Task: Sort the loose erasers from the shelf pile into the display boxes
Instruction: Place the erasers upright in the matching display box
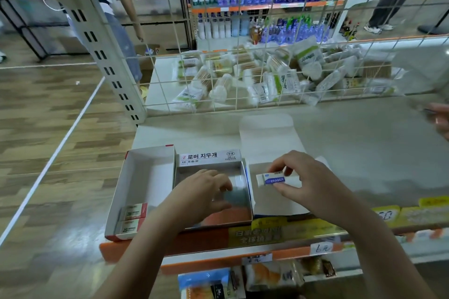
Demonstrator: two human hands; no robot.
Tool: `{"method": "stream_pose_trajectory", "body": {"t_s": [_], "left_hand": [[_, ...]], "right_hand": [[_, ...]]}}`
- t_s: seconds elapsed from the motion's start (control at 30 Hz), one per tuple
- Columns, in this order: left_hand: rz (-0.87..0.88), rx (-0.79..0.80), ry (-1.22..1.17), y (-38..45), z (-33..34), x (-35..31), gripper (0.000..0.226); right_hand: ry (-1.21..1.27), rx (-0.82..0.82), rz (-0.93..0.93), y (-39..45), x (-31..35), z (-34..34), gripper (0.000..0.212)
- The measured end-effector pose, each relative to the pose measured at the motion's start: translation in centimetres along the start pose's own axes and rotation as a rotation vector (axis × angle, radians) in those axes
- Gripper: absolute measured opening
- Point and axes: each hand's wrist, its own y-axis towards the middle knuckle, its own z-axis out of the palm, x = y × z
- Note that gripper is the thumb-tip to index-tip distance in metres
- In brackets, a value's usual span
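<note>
Three open display boxes stand side by side at the shelf's front edge. The left, red-trimmed box holds two red-sleeved erasers in its near corner. My left hand reaches into the middle box, which has Korean lettering on its back wall; its fingers curl around a blurred grey-white eraser. My right hand pinches a white eraser with a blue "ERASER" sleeve above the right box, whose lid flap stands open behind.
A wire grid panel closes the back of the shelf, with packs of cotton swabs piled behind it. Another person's hand shows at the right edge. Yellow price tags line the shelf front. Snack packs lie on the shelf below.
</note>
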Motion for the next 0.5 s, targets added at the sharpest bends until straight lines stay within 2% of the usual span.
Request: {"method": "stream_pose_trajectory", "body": {"t_s": [0.17, 0.33, 0.5], "left_hand": [[-0.008, 0.002, -0.038, -0.3, 0.1, 0.0, 0.028], [-0.032, 0.007, -0.040, -0.3, -0.2, -0.4, 0.029], [-0.032, -0.125, -0.068, -0.3, -1.2, -1.6, 0.031]], "right_hand": [[-0.002, 0.006, -0.007, 0.3, -0.3, 0.2, 0.024], [-0.044, 0.035, -0.001, 0.3, -0.8, 0.1, 0.017], [-0.063, 0.147, 0.004, 0.0, -1.7, -0.5, 0.012]]}}
